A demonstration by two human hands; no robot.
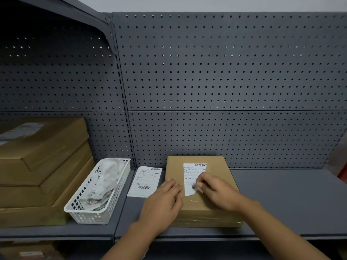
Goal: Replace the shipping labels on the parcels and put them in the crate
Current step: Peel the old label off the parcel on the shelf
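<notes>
1. Brown cardboard parcel (195, 209) lies flat on a grey metal shelf (281, 199), near the front edge and about the middle of the view.
2. A white shipping label (189, 177) with barcodes is stuck on the parcel's top face, toward the back.
3. The left hand (163, 201) lies palm down on the parcel's left edge, with straight fingers pressing on the cardboard just left of the label.
4. The right hand (217, 192) rests on the right half of the parcel, its curled fingertips pinching the label at its lower right part. The label's bottom edge looks uneven and slightly lifted there.
5. Loose label sheets (145, 182), white with barcodes, lie flat on the shelf just beside the parcel's left side.
6. Further left stands a white slotted plastic basket (90, 217) holding crumpled white paper scraps (101, 186).
7. At the far left, a stack of larger brown boxes (41, 166) sits on the shelf, touching or nearly touching the basket.
8. A grey pegboard (225, 72) forms the back wall behind everything.
9. Something reddish shows at the right edge, too blurred to identify.
</notes>
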